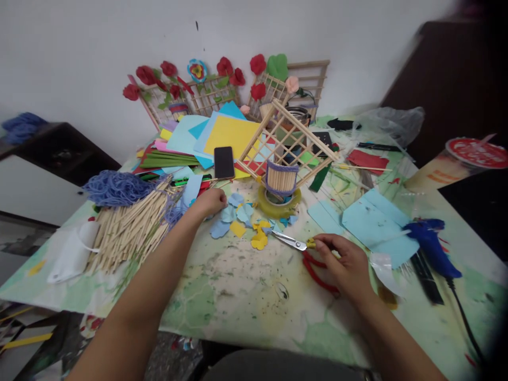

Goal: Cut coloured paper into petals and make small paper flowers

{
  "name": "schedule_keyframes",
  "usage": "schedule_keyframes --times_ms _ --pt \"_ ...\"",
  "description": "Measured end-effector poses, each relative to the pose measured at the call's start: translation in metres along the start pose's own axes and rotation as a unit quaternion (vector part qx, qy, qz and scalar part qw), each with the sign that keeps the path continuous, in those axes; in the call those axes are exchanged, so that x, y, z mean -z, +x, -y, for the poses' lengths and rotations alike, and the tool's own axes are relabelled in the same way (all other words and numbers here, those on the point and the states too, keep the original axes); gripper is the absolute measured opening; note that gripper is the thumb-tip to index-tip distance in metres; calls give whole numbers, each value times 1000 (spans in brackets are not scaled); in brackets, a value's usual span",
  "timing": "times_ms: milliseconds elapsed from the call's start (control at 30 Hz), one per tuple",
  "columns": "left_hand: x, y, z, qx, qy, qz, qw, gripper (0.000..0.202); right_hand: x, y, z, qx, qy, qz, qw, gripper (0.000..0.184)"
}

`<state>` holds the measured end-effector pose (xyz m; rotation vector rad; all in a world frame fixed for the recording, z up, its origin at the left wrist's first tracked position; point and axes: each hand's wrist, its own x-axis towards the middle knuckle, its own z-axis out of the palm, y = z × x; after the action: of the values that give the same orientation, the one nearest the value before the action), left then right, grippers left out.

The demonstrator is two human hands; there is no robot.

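Note:
My left hand is closed just left of a loose pile of blue paper cutouts; its fingertips point away, so whether it holds anything is hidden. Between the thumb and fingers of my right hand is a small yellow paper piece. Right beside that hand, red-handled scissors lie on the table, blades pointing left toward yellow paper flowers. Behind the cutouts, a wooden stick lattice with a small purple-edged stick basket leans over a roll of yellowish tape.
Wooden sticks and purple yarn lie left. A phone sits by coloured paper sheets. At right are light blue paper, a blue glue gun with its cord, and a lidded drink cup.

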<state>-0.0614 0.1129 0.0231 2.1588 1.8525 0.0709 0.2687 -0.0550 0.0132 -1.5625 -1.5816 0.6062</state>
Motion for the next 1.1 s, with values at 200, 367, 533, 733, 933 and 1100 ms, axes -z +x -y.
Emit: schedule_keyframes --times_ms 200,367,533,733,933,1100 --pt "20 -18 -7 -5 19 -86 996 27 -3 -1 -2 37 -9 -20 999 20" --pt "37 -38 -15 -1 35 -201 979 26 -6 -3 -7 103 -28 -46 993 18" --pt "29 -63 -27 25 -228 -250 941 22 -8 -4 -7 167 -55 -53 983 16" --pt "-23 -101 -56 9 -502 112 858 26 -22 -13 6 319 -122 -25 940 30" --pt "-48 -106 -75 -121 -373 183 901 20 -39 -20 12 423 -181 70 885 20" --pt "-53 -112 -80 -192 -230 58 952 18 -45 -19 9 433 -195 141 868 22"
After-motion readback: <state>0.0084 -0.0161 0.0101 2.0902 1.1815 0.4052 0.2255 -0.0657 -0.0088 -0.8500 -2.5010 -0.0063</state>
